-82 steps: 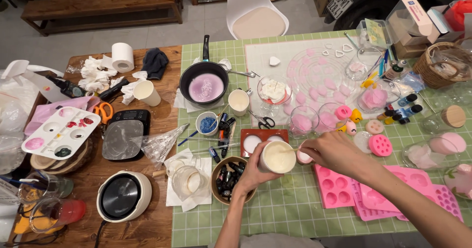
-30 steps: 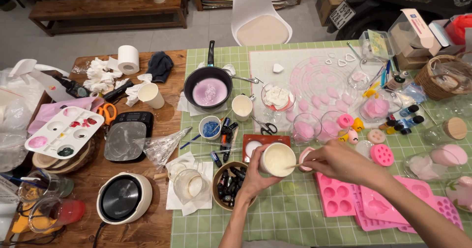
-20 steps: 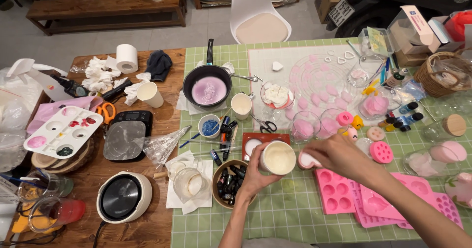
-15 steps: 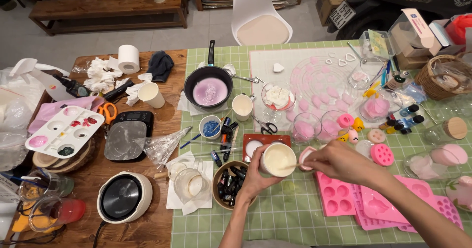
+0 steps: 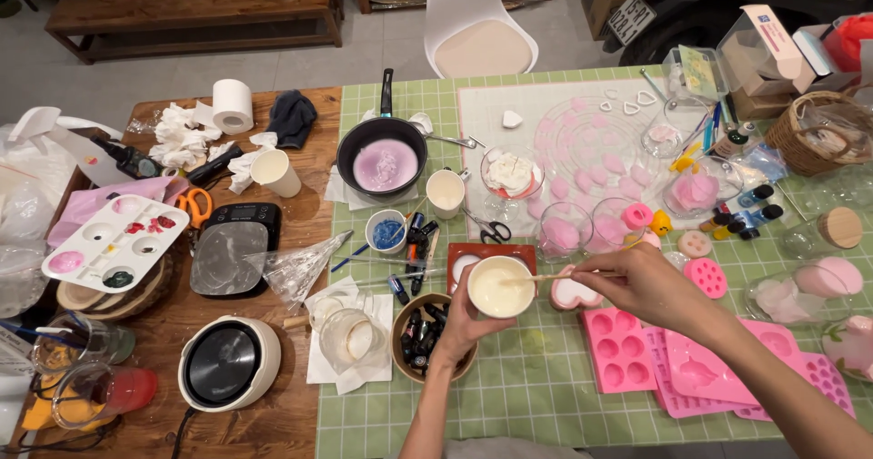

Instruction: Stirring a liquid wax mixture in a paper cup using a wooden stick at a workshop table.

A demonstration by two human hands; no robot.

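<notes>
My left hand (image 5: 459, 318) grips a white paper cup (image 5: 500, 288) of creamy pale liquid from below, holding it over the green checked mat. My right hand (image 5: 641, 282) pinches a thin wooden stick (image 5: 546, 278) whose tip reaches into the cup. Just right of the cup, under the stick, lies a small pink heart-shaped mould (image 5: 575, 293) with white filling. A red-brown mould tray (image 5: 473, 257) with white rounds sits behind the cup.
Pink silicone moulds (image 5: 696, 359) lie under my right forearm. A wooden bowl of small bottles (image 5: 420, 333) stands beside my left wrist. A black pan of pink wax (image 5: 380, 159), glass cups, scissors (image 5: 491, 230), a scale (image 5: 232, 245) and a small hotplate (image 5: 227, 363) crowd the table.
The cup has tilted up and shifted slightly left. My right hand has moved back from the heart mould, and the stick now reaches into the cup.
</notes>
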